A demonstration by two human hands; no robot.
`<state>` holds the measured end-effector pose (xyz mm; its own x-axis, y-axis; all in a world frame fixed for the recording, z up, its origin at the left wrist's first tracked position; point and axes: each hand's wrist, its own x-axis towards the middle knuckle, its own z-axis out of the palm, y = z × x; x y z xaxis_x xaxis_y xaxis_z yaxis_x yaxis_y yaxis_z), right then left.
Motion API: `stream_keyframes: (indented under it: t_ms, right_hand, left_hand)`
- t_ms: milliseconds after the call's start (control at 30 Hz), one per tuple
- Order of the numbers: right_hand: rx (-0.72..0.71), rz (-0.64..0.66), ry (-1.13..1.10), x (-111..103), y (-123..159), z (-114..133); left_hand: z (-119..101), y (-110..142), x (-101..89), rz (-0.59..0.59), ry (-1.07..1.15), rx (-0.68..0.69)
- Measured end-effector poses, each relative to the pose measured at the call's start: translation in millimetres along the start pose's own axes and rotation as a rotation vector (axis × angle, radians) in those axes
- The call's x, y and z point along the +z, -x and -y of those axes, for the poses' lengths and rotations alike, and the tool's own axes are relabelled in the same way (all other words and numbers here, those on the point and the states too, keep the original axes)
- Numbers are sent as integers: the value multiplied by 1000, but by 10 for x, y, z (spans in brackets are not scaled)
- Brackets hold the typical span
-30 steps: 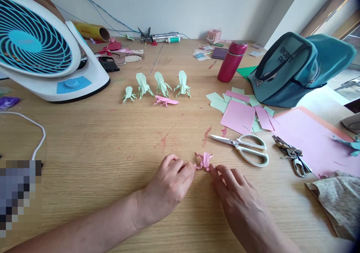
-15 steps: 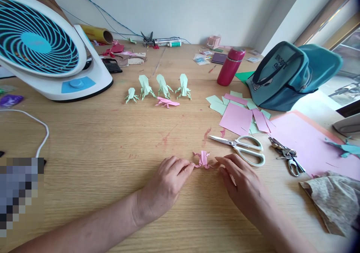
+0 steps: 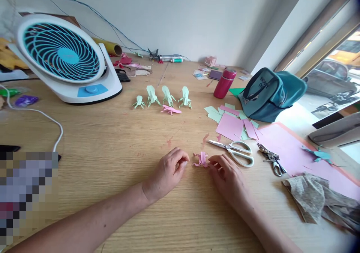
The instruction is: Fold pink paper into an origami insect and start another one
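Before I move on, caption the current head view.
Left hand and right hand flank a pink paper figure near scissors.

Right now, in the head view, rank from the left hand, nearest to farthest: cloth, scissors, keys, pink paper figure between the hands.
From the left hand:
1. Pink paper figure: just right of its fingertips.
2. Scissors: right, past the figure.
3. Keys: right of the scissors.
4. Cloth: far right.
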<state>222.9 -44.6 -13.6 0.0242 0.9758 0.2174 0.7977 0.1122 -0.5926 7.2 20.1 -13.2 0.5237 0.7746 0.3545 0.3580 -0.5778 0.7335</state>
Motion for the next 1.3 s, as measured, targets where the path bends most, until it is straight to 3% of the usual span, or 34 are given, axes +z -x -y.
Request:
stream_keyframes:
  t_ms: [167, 400, 700, 933, 1167, 1300]
  right_hand:
    - [74, -38, -63, 83, -59, 76]
    - [91, -101, 59, 192, -186, 215]
    - [6, -140, 219, 352, -293, 340]
    - [-90, -152, 241, 325, -414, 395]
    - [-161, -173, 208, 418, -765, 312]
    - [-187, -175, 164, 332, -794, 155]
  left_hand:
    - [104, 1, 61, -52, 76, -6]
    - [158, -12, 87, -88, 133, 4]
    - [148, -15, 79, -103, 219, 11]
    - [158, -68, 20, -240, 293, -69]
    - [190, -125, -50, -316, 310, -164]
    - [199, -126, -49, -313, 316, -191]
